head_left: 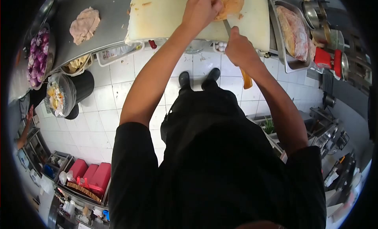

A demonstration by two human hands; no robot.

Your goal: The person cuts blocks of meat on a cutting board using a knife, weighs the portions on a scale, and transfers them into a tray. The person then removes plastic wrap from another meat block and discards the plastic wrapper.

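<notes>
On the white cutting board [157, 28] at the top of the head view lies an orange-brown piece of meat [233, 4], cut off by the frame's edge. My left hand [202, 9] presses against its left side with curled fingers. A knife [247, 78] with a yellow handle is gripped in my right hand [240, 48]. Its blade points up and left, and the tip meets the meat's lower edge. Small scraps lie on the board's left part.
Left of the board, a pale flat piece of meat [84, 25] rests on the steel counter [108, 16]. A metal tray [289, 65] with a large wrapped piece of meat stands at right. Purple onions [38, 59] and a lined bin [84, 87] are at left. Another person's arm [24, 132] shows at far left.
</notes>
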